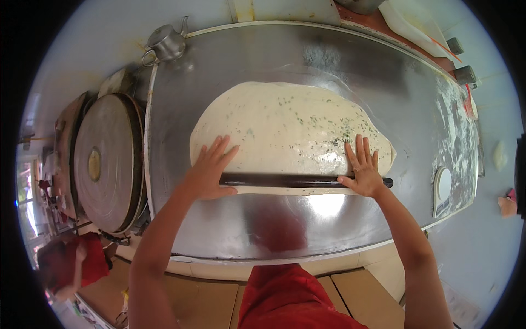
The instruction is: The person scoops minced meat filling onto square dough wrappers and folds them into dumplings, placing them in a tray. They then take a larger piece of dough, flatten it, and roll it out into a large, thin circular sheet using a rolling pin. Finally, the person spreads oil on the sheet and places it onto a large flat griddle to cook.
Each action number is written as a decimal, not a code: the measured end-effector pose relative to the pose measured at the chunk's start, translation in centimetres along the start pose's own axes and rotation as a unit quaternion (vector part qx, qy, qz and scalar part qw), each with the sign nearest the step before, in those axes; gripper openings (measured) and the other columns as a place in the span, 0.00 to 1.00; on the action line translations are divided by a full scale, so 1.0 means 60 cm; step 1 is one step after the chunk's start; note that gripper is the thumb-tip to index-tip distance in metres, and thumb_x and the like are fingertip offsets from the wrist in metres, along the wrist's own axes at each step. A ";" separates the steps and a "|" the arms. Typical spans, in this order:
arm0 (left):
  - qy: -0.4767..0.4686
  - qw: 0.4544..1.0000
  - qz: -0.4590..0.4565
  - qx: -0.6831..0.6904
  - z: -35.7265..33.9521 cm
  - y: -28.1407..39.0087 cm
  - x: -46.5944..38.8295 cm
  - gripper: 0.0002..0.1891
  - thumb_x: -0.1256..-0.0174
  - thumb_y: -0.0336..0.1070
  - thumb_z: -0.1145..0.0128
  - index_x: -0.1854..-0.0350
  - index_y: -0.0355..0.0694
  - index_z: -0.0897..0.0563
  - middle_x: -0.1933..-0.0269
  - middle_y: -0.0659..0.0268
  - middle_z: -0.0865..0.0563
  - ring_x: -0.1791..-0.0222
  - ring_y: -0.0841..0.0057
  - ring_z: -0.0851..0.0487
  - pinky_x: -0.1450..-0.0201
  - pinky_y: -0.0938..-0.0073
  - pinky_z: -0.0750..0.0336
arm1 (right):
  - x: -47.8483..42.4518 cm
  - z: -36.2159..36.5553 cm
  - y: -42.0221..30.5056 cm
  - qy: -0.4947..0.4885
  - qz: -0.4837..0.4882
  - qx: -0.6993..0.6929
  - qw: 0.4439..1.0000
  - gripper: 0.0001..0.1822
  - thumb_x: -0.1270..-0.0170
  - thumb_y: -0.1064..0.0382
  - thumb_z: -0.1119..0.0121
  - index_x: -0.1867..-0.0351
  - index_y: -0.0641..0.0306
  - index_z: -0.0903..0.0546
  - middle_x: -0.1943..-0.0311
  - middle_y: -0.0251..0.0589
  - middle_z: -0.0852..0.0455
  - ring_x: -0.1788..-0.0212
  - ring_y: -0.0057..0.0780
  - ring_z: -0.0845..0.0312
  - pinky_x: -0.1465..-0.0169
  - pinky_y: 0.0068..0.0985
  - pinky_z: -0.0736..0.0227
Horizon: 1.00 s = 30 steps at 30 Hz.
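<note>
A broad, thin sheet of dough (263, 127) lies on the shiny metal worktop, with chopped green herbs showing mostly on its right half. Across its near edge rests a dark rolling pin (283, 180), lying left to right. My left hand (209, 170) is flat with fingers spread, over the pin's left end, which it hides. Near the other end, my right hand (362, 168) presses on the pin with its palm, fingers apart and pointing away over the dough. The pin's right tip sticks out past that wrist. Neither hand is closed around anything.
The metal worktop (279, 222) has a raised pale rim. A metal teapot (166, 43) stands at its far left corner. Left of it is a large round griddle lid (107, 162). A white kitchen scale (443, 191) and scattered flour (454, 119) are at right. Another person (76, 263) is at lower left.
</note>
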<state>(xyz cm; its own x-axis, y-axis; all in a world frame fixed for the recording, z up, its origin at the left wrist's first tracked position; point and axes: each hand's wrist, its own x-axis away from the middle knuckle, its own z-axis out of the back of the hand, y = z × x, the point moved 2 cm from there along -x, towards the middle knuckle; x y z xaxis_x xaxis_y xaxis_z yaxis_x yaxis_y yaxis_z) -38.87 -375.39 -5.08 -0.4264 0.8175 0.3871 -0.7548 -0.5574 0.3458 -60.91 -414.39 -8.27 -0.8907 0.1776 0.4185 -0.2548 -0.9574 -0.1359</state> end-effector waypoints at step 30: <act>0.178 0.962 0.078 -0.192 0.091 -0.156 -0.222 0.58 0.58 0.64 0.24 0.24 0.41 0.36 0.22 0.60 0.34 0.21 0.60 0.38 0.22 0.44 0.44 | -0.245 0.109 0.085 0.323 0.078 0.062 0.941 0.37 0.31 0.29 0.57 0.31 0.48 0.26 0.27 0.33 0.27 0.27 0.42 0.31 0.31 0.51 0.33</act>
<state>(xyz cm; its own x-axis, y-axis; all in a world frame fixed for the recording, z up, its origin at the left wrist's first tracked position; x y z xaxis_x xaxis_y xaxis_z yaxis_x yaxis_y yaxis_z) -23.39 -381.85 -8.78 -0.6422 0.7635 0.0676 -0.7665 -0.6394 -0.0605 -46.68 -423.36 -9.25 -0.9668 0.0946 -0.2373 -0.0908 -0.9955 -0.0270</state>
